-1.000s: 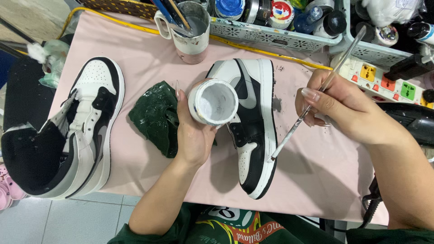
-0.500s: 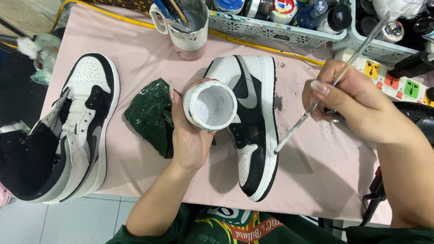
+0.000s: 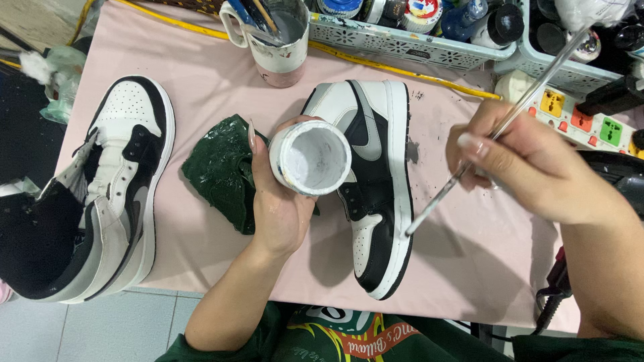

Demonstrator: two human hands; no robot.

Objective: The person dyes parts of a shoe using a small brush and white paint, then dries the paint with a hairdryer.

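My left hand (image 3: pixel 278 201) holds a small round pot of white paint (image 3: pixel 310 157), its mouth tilted toward me, just above a black, white and grey high-top sneaker (image 3: pixel 377 194) lying on its side on the pink table cover (image 3: pixel 208 87). My right hand (image 3: pixel 530 167) grips a thin paintbrush (image 3: pixel 493 137); the brush tip touches the white sole edge of that sneaker. A crumpled dark green cloth (image 3: pixel 218 171) lies left of my left hand. The matching sneaker (image 3: pixel 111 194) lies at the table's left edge.
A paint-stained mug with brushes (image 3: pixel 275 40) stands at the back. Behind it, pale plastic baskets (image 3: pixel 402 40) hold paint bottles and jars. A white power strip with coloured sockets (image 3: pixel 583 117) sits at the right. Tiled floor (image 3: pixel 100 328) shows below the table's near edge.
My right hand has brought the brush tip down and left, from beside the sneaker onto its sole edge. The pot in my left hand has barely moved.
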